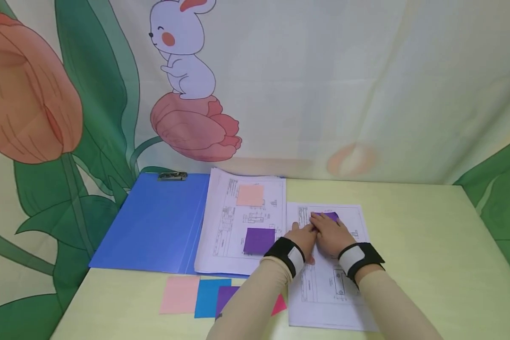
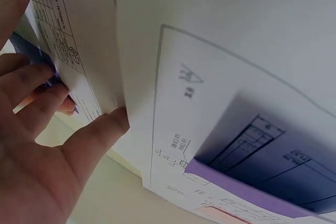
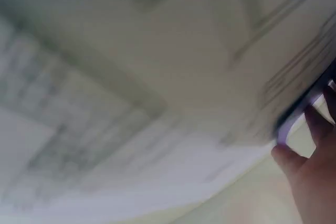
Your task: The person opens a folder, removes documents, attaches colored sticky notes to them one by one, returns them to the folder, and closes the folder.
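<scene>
A purple sticky note (image 1: 332, 216) lies on the upper part of a loose printed sheet (image 1: 310, 314), mostly covered by fingers. My right hand (image 1: 332, 237) rests over it with fingers extended. In the right wrist view, the fingertips of that hand (image 3: 315, 163) are against the purple note's edge (image 3: 286, 129). Close beside it, my left hand (image 1: 301, 238) touches the same area, its fingers meeting the right hand's. The left wrist view has that left hand (image 2: 37, 145) with fingers spread, thumb at the edge of the paper and a strip of purple behind the fingers.
To the left lies an open blue folder (image 1: 153, 222) with a metal clip (image 1: 172, 175). Its stacked drawings (image 1: 221, 226) carry a peach note (image 1: 250, 195) and another purple note (image 1: 259, 242). Pink (image 1: 180, 295), blue (image 1: 206, 302) and other coloured squares lie in front, partly behind the left sleeve.
</scene>
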A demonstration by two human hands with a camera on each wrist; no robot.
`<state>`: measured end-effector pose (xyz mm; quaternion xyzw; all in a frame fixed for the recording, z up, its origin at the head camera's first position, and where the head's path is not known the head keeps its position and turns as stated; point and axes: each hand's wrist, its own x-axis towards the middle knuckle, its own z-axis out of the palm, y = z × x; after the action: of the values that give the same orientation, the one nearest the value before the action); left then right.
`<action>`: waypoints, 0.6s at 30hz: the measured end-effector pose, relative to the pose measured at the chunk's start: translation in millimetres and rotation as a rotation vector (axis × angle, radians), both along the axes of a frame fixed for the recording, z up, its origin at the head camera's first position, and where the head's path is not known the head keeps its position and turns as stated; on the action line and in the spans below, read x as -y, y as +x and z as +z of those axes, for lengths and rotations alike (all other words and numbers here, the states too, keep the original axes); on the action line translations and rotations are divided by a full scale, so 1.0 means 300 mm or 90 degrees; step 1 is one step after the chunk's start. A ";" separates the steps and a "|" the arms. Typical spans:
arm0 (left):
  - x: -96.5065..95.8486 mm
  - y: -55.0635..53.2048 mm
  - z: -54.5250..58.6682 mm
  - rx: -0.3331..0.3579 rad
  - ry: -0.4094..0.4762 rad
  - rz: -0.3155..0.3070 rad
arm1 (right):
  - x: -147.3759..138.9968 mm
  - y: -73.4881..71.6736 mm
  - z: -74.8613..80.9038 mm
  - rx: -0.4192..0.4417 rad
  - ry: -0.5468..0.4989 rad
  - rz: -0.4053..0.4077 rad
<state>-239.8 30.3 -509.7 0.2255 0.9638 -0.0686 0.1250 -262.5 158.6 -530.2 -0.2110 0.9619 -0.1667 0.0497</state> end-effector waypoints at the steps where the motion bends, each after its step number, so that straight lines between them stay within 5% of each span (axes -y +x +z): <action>1: -0.002 -0.001 -0.001 -0.002 -0.005 -0.003 | -0.006 0.003 -0.007 0.016 0.019 0.001; 7: -0.010 -0.003 0.000 0.014 -0.031 -0.012 | -0.081 0.016 -0.042 0.045 0.108 -0.070; 18: 0.024 0.013 0.008 -0.011 -0.031 -0.030 | -0.097 -0.002 -0.039 0.080 0.083 -0.109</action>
<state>-235.9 23.0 -507.4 0.2444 0.9573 -0.0970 0.1201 -263.0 187.7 -542.0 -0.1137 0.9802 -0.1200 0.1089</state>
